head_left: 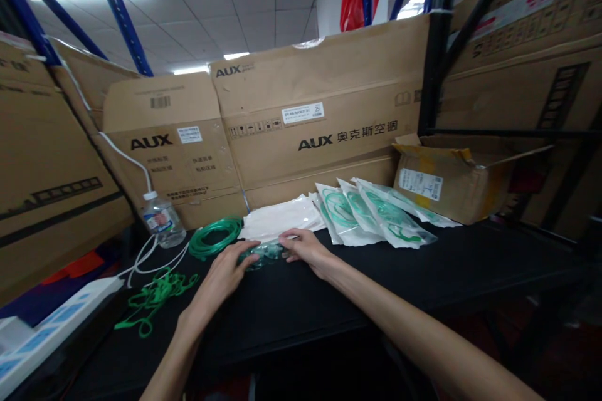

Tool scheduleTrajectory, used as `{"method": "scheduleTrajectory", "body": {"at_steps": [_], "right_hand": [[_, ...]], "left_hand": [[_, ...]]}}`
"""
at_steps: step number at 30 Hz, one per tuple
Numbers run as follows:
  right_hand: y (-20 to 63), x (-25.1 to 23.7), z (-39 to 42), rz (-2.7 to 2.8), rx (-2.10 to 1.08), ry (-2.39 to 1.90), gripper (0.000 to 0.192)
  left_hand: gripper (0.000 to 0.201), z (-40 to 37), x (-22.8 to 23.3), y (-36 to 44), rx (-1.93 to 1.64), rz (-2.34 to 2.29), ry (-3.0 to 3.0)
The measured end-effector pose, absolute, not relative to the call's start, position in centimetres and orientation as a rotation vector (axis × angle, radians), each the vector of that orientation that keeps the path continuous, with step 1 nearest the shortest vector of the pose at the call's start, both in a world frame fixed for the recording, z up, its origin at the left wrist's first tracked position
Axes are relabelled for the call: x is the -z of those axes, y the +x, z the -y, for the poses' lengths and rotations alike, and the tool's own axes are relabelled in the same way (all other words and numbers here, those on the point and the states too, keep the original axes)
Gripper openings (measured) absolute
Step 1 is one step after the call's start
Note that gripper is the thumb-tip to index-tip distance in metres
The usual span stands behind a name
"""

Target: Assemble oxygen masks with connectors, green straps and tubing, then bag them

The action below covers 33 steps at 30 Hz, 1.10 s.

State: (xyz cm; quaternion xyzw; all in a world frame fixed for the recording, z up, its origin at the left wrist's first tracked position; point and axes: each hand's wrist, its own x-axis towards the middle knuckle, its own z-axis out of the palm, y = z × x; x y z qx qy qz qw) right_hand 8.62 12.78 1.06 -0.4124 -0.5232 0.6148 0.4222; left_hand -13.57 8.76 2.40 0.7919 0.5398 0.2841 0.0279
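Right forearm (404,319): bare, closest to the person's eye, reaching in from lower right over the flat black tabletop (329,301).
Left hand (228,269): thumb and fingers pinched on the left end of a clear, green-tinted plastic piece (268,253).
Right hand (308,247): thumb and fingertips closed on its right end.
Plastic piece: between both hands, mid-tabletop; exact shape too blurred to tell.
Packets: flat white stack (282,214) just behind the hands.
Pouches: overlapping clear-and-white pouches (362,220) with green tubing inside, right of the stack.
Tubing: translucent green coil (203,248), left of the stack.
Cord: tangled bright-green cord (160,291), nearer the person than the coil.
Power: long white power strip with blue panels (61,326), left edge.
Bottle: clear plastic bottle with white cap (165,225), upright behind the cord.
Carton: open brown cardboard box (463,191), labelled, back right.
Backdrop: big brown AUX cardboard panels (324,97) standing behind everything.
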Motion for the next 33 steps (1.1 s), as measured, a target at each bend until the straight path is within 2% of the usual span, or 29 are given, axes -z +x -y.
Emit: {"method": "scheduleTrajectory", "body": {"at_steps": [9,16,21,27,33], "right_hand": [[8.4,-1.7,-12.4,1.617,-1.461,-1.032,0.025],[8.8,-2.5,-13.6,1.921,-1.12,-1.128,0.026],[9.1,-2.9,-13.7,2.09,-0.833,-1.017,0.022],[9.5,-2.4,-13.5,2.218,-0.66,-0.841,0.034],[10.0,-1.5,-13.1,2.288,-0.516,-0.766,0.041]], "left_hand": [[0.042,-8.8,-2.8,-13.2,-0.831,-1.712,2.424],[0.044,-8.4,-3.2,-13.1,-0.813,-1.75,2.399],[0.043,-8.3,-3.4,-12.9,-0.804,-1.723,2.405],[0.036,-8.3,-3.7,-12.7,-0.797,-1.683,2.408],[0.042,-8.7,-3.1,-13.0,-0.8,-1.682,2.411]]}}
